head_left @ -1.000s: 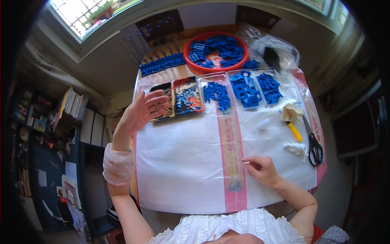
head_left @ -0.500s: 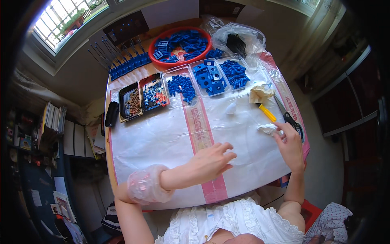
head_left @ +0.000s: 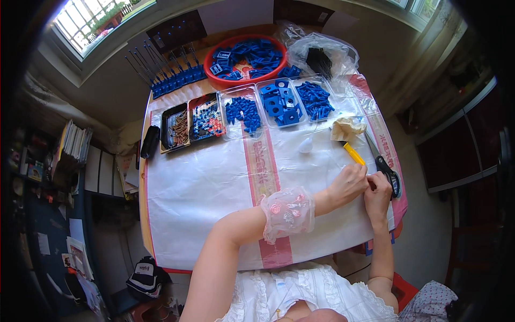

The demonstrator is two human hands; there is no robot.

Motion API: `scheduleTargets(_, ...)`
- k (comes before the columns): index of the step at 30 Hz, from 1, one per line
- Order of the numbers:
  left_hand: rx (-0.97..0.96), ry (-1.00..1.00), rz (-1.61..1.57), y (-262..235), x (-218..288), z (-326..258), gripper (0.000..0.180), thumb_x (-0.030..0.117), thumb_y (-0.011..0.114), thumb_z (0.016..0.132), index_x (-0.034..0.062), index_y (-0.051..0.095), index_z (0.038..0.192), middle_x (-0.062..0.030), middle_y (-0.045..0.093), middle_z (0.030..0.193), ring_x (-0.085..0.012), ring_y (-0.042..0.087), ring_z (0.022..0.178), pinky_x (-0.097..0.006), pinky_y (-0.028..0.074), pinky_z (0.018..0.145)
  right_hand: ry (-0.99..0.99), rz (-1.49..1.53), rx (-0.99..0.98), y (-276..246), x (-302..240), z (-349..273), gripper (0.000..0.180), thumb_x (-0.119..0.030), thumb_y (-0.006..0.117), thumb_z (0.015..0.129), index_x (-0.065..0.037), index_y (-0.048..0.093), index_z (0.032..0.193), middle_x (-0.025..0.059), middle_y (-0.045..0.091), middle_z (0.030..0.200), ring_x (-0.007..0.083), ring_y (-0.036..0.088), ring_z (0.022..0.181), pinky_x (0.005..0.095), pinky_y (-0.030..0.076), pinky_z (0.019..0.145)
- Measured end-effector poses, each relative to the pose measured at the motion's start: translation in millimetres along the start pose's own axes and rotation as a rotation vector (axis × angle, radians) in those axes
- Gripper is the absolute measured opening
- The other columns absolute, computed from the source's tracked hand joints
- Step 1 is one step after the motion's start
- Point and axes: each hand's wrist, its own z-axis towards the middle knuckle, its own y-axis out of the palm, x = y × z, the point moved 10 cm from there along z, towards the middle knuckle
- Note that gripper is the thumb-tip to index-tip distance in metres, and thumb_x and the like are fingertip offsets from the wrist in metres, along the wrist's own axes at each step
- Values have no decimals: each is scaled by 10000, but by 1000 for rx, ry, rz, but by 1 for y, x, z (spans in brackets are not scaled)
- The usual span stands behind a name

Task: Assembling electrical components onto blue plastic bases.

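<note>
Something small sits pinched between both hands near the right edge of the table (head_left: pixel 188 204), too tiny to make out. Left hand (head_left: pixel 347 185) reaches across the plastic sheet (head_left: pixel 214 177) with fingers curled, meeting the right hand (head_left: pixel 379 193), whose fingers are also closed. Just beyond them lie a yellow-handled tool (head_left: pixel 354 154) and black scissors (head_left: pixel 387 170). Along the far edge stand trays of blue parts (head_left: pixel 279 103) and a red bowl (head_left: pixel 247 60).

White lace top, pink sleeve cuff (head_left: pixel 283 213)
</note>
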Motion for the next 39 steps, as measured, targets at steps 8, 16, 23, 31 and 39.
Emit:
scheduleTargets(8,-9,-9,-50,5,-8,-4,79,120,669,743,66,720,770,-82,636,892,-200,661,844,-328,541,597,59,33,-3,1,7,1,91,66,664,818,33,673,903,144,628,823,285,647,709,365,500,643)
scheduleTargets(16,-34,17,-174,-143,-1,-40,136,188,713,843,85,633,804,-36,599,768,-181,647,608,-334,529,522,132,35,-2,0,13,-3,110,77,687,807,46,669,911,114,605,819,202,586,643,323,466,602)
scheduleTargets(23,46,-710,121,-253,-323,-78,181,157,737,889,47,771,1029,-160,752,856,-287,745,809,-382,575,751,98,30,5,4,2,3,126,102,691,796,45,661,905,105,583,807,178,544,604,314,434,562)
scheduleTargets(31,-45,-436,12,-148,-459,-17,636,18,724,825,165,560,1422,-206,620,1284,-377,619,1163,-424,524,965,104,30,13,3,1,4,138,118,692,784,48,654,898,93,566,795,157,513,581,298,409,538)
scheduleTargets(39,-397,-398,175,-67,-469,36,850,-114,689,818,312,455,1516,-147,449,1520,-431,474,1346,-488,461,1114,104,33,20,5,3,5,145,117,693,776,37,651,889,78,552,787,136,492,561,293,390,518)
